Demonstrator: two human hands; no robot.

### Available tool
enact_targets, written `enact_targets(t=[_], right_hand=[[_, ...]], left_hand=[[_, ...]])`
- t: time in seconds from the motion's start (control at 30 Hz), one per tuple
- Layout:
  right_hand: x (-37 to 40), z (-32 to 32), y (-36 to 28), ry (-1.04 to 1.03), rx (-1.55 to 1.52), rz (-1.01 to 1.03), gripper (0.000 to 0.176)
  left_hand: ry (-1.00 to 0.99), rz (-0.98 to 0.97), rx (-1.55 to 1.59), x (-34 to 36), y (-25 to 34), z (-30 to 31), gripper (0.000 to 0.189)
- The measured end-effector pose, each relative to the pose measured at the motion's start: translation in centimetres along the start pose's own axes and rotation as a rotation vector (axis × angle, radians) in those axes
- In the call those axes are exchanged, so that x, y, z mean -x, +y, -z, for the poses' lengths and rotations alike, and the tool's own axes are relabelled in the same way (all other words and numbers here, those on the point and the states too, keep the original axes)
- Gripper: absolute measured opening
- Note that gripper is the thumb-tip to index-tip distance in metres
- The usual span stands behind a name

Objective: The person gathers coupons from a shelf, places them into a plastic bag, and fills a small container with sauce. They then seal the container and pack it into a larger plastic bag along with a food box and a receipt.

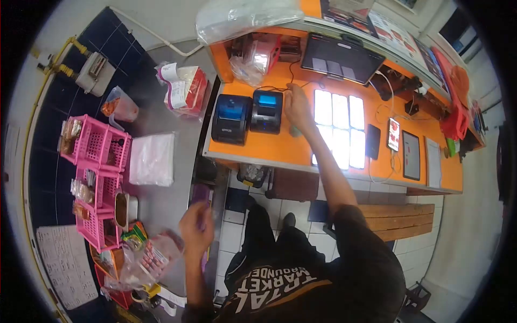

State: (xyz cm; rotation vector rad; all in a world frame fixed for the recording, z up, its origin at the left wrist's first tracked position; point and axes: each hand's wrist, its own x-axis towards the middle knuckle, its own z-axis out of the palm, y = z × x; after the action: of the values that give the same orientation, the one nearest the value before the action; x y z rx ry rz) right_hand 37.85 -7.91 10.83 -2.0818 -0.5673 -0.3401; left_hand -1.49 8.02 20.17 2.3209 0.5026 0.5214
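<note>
My right hand (298, 109) reaches over the orange counter (293, 153), just right of two small black receipt printers, a larger one (230, 119) and a smaller one (266, 111). Its fingers are pinched together at a thin black cable (276, 89) that runs behind the smaller printer. My left hand (196, 226) is raised by the edge of the grey metal counter (161, 207), fingers curled. A bit of purple shows at its fingers, but what it holds, if anything, cannot be made out.
Several glowing phone-like panels (339, 129) lie right of my right arm, beside a phone (393, 134) and a tablet (411, 155). A monitor (342, 58) stands behind. Pink baskets (99, 140), white plastic bags (152, 160) and a red-and-white pack (186, 91) occupy the metal counter.
</note>
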Motion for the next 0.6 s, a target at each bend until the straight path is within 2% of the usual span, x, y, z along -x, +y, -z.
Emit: enact_targets(t=[0.1, 0.13, 0.17, 0.23, 0.3, 0.33, 0.4, 0.47, 0.53, 0.6], right_hand=[[-3.6, -1.7, 2.4, -0.093, 0.121, -0.039, 0.036], [-5.1, -2.7, 3.7, -0.128, 0.126, -0.044, 0.037], [-6.4, -3.6, 4.9, -0.121, 0.134, -0.034, 0.038], [-8.5, -5.6, 7.4, -0.105, 0.145, -0.026, 0.039], [-8.8, -6.5, 10.6, -0.166, 0.185, 0.025, 0.041], [-9.6, -6.8, 12.4, -0.197, 0.206, 0.062, 0.042], [-13.0, -9.8, 20.0, 0.054, 0.257, 0.196, 0.046], [-15.2, -11.1, 21.6, 0.148, 0.241, 0.21, 0.049], [-19.3, -9.2, 15.7, 0.111, 0.167, 0.092, 0.052], [-21.1, -10.8, 17.7, 0.232, 0.27, 0.202, 0.051]], left_hand=[[-0.166, -0.343, 0.158, -11.8, 0.9, -6.4, 0.034], [-0.155, -0.554, 0.1, -16.1, 2.0, -8.5, 0.037], [-0.254, -0.579, 0.207, -20.0, 4.0, -10.4, 0.039], [-0.273, -0.676, 0.327, -27.0, 6.1, -16.3, 0.038], [-0.412, -0.74, 0.27, -33.3, 6.3, -22.0, 0.037], [-0.405, -0.738, 0.21, -35.6, 6.3, -24.5, 0.037], [-0.403, -0.76, -0.021, -40.1, 5.6, -28.4, 0.034], [-0.427, -0.781, -0.365, -43.5, 4.2, -31.4, 0.032], [-0.371, -0.652, -0.62, -45.2, 2.9, -31.5, 0.031], [-0.36, -0.558, -0.798, -46.9, 3.1, -30.7, 0.029]])
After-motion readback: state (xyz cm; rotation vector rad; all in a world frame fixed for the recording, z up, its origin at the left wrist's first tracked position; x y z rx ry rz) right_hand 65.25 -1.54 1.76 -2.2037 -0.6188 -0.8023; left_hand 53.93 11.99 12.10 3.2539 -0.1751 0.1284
